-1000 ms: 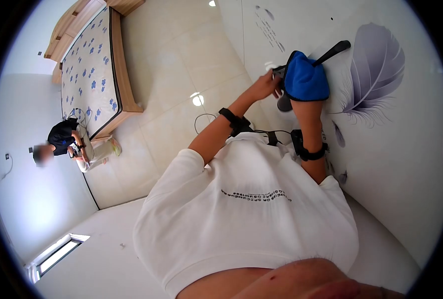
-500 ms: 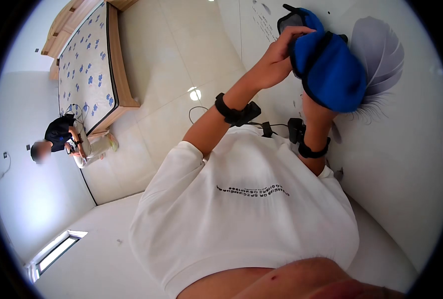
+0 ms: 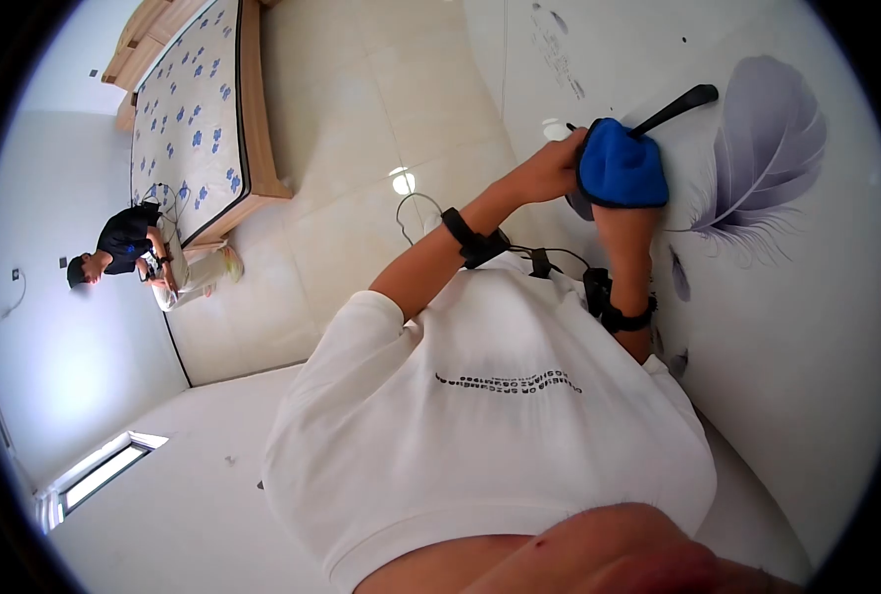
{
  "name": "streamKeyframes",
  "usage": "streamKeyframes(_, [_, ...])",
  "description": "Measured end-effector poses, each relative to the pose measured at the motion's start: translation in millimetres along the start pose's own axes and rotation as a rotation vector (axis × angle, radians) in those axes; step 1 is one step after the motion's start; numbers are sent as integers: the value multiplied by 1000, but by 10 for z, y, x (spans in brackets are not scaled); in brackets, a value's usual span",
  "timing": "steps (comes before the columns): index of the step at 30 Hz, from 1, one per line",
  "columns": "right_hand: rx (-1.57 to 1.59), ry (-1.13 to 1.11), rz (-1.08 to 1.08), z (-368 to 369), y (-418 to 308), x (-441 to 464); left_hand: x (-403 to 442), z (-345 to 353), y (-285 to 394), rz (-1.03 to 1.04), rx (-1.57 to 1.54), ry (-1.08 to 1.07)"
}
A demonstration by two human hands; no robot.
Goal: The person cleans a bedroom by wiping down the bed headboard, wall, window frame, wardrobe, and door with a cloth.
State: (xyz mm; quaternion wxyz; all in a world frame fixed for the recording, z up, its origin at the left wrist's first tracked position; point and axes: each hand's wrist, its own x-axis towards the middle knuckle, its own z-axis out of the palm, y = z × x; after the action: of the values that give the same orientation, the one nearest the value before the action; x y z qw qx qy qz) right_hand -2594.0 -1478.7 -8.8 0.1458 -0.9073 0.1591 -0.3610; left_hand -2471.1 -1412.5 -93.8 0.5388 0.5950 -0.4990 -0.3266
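A blue cloth with black edging (image 3: 623, 166) covers the fingers of my right hand (image 3: 626, 216), of which only the wrist side shows. From the cloth's upper side a long black handle-like piece (image 3: 678, 107) sticks out to the right. At the cloth's left edge is my left hand (image 3: 557, 166), closed, its fingertips partly hidden, so what it grips cannot be made out. A dark rounded piece (image 3: 580, 205) shows just below the cloth's left edge. Black straps with small devices sit on both my forearms.
Beside me on the right is a pale surface with a grey feather print (image 3: 772, 139). At the upper left stands a wooden bed (image 3: 262, 148) with a blue-flowered mattress. A person in a dark shirt (image 3: 128, 238) sits beside it. Cables (image 3: 406, 213) run near my waist.
Half a second ago the cloth was spread larger and higher, with my left hand on its upper side. Now it is bunched lower over my right hand, and the black handle-like piece shows again.
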Motion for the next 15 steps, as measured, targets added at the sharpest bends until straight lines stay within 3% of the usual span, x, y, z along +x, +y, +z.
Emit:
streamKeyframes(3, [-27,-46,-30,-194,-30,13,62,-109,385,73,-10,150])
streamKeyframes(4, [-261,66,-121,-245,-26,-16,93,-137,574,82,-12,150])
streamKeyframes(5, [-495,173,-206,-284,-27,-53,96,-146,779,269,-78,177])
streamKeyframes(6, [-504,163,-202,-342,-62,-48,102,-125,921,449,-150,203])
streamKeyframes(8, [-88,432,-83,-487,-169,58,168,-69,1043,475,-160,184])
streamKeyframes(10, [-54,365,-77,-570,-169,145,223,-55,1071,512,-148,171])
streamKeyframes(12, [8,150,100,-619,-246,151,197,-1,974,458,-101,195])
streamKeyframes(15, [-131,287,0,-512,-332,237,195,142,561,387,-89,227])
